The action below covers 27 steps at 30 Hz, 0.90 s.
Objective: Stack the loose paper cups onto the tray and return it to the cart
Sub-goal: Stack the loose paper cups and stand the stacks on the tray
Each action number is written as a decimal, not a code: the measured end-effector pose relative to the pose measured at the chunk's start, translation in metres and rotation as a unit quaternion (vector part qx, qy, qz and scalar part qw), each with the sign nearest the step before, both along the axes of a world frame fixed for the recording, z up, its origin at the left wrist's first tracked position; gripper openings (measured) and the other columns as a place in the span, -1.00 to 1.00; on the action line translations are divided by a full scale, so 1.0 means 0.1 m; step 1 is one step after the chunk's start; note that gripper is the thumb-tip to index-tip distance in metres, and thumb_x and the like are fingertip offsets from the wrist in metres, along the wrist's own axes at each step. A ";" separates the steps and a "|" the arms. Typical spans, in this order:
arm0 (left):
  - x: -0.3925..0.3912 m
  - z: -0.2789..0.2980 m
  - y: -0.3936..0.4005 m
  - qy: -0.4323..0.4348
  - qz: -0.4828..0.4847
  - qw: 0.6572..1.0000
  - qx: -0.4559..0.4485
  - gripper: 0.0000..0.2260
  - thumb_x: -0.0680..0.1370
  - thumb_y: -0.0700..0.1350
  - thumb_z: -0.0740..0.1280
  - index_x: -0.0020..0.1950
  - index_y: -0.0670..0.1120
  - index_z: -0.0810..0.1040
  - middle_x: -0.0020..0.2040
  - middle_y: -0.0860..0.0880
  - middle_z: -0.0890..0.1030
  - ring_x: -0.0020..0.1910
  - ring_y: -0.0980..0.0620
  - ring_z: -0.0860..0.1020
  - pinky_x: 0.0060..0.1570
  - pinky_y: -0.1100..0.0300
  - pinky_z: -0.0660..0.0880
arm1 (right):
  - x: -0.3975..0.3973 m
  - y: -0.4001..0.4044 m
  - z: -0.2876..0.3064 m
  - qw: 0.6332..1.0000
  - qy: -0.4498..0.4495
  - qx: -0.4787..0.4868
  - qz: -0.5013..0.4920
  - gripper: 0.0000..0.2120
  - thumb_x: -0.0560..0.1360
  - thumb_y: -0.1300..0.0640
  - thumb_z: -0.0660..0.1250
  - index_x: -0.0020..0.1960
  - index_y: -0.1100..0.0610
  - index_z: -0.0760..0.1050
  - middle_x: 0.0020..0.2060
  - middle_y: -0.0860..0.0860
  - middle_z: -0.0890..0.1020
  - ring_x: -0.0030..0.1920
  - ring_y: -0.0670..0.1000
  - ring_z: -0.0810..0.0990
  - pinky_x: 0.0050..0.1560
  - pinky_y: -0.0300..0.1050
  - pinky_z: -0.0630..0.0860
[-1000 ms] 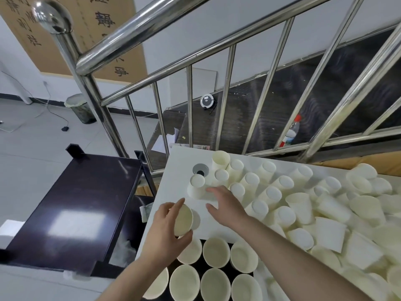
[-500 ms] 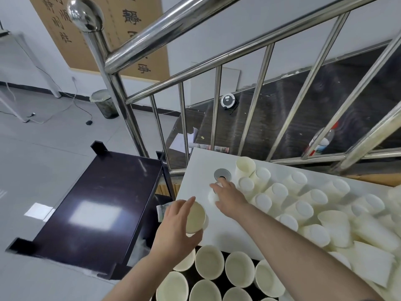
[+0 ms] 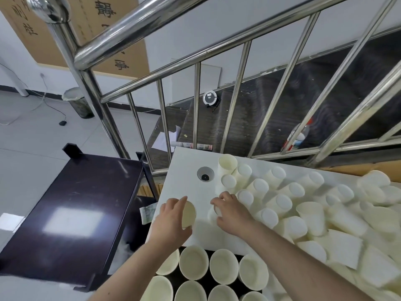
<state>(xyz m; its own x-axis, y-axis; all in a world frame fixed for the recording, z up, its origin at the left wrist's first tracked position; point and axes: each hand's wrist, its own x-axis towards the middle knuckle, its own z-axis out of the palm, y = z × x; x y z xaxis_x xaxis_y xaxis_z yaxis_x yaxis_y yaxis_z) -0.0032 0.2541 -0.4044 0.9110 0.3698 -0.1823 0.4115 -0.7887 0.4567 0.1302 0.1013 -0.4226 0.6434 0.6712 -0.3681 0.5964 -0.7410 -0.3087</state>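
A view from a head-worn camera looks down over a person's two bare forearms reaching onto a white counter [image 3: 184,170].

The left hand [image 3: 171,220] holds one paper cup [image 3: 188,214] tipped on its side, with the open mouth facing right; the fingers curl over the top of its rim and the thumb sits below it, so the grip is closed around the cup. The right hand [image 3: 231,211] rests just beside it, with fingers curled down over a second cup [image 3: 214,212] that stands on the counter. Most of that cup is hidden under the hand, so how firmly it is held cannot be told.

To the right, the counter is crowded with loose paper cups [image 3: 282,203], many standing upside down, others lying tilted or toppled. A round grommet hole [image 3: 205,174] sits in the counter near its far left corner.

At the bottom of the view, below the hands, upright cups [image 3: 223,266] stand in rows with their mouths open, on a dark tray [image 3: 209,282] whose surface shows only in the gaps between them.

To the left, lower down, stands a dark cart [image 3: 71,211] with a glossy top. Behind everything runs a stainless steel stair railing [image 3: 138,16], with a small waste bin [image 3: 78,103] on the floor beyond.
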 end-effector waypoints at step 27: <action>0.28 -0.01 -0.28 -0.166 -0.064 0.970 -0.166 -0.27 0.36 0.10 0.50 0.46 0.08 0.26 0.24 0.19 0.40 0.14 0.26 0.41 0.03 0.59 0.25 | -0.14 -0.29 0.33 0.682 0.449 0.363 -0.449 -0.77 0.57 0.08 0.25 0.15 0.12 0.58 -0.03 0.06 0.59 -0.14 0.05 0.59 -0.14 -0.06 0.57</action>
